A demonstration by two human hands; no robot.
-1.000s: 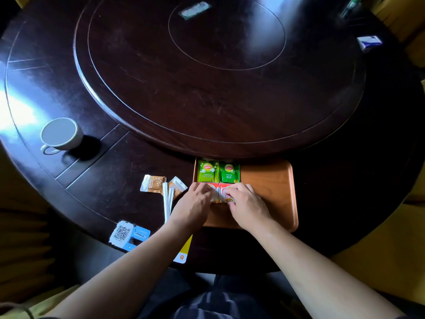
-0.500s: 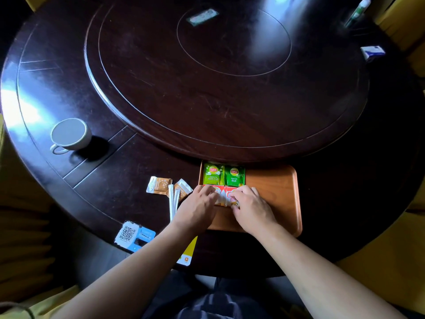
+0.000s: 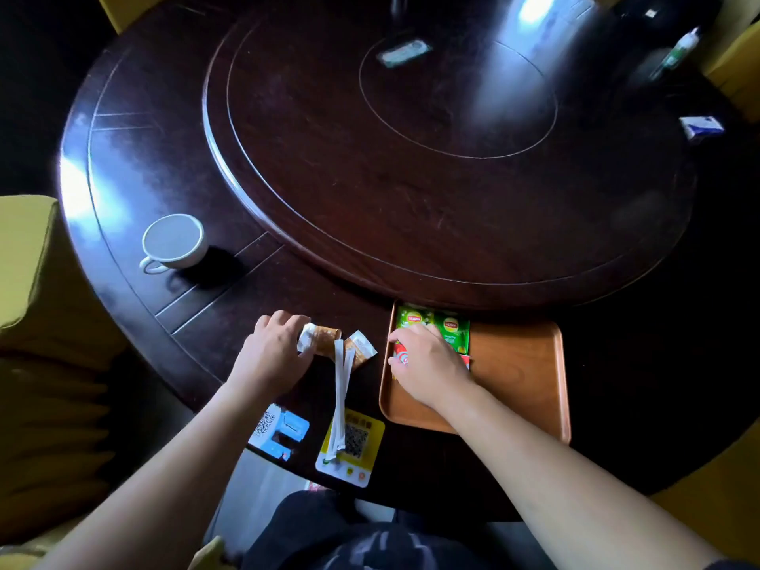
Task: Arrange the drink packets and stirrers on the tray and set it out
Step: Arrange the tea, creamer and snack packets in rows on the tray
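Note:
A brown wooden tray (image 3: 518, 372) lies on the dark round table near its front edge. Two green tea packets (image 3: 436, 325) sit side by side in the tray's far left corner. Below them lie red packets (image 3: 401, 355), mostly covered by my right hand (image 3: 427, 364), which rests flat on them. Left of the tray, my left hand (image 3: 273, 351) pinches an orange-brown sachet (image 3: 323, 339) on the table. A second sachet (image 3: 362, 349) lies beside it. Two white wrapped stirrers (image 3: 340, 397) stretch from the sachets toward me.
A white cup (image 3: 174, 240) stands at the left. A blue-white QR stand (image 3: 279, 431) and a yellow QR card (image 3: 353, 444) lie at the near edge. The raised turntable (image 3: 411, 166) fills the middle, with a small box (image 3: 701, 127) and a bottle (image 3: 680, 49) far right.
My left hand left the tray and moved left onto the orange-brown sachet. My right hand stays on the red packets. The camera view shifted, showing more of the table's left side.

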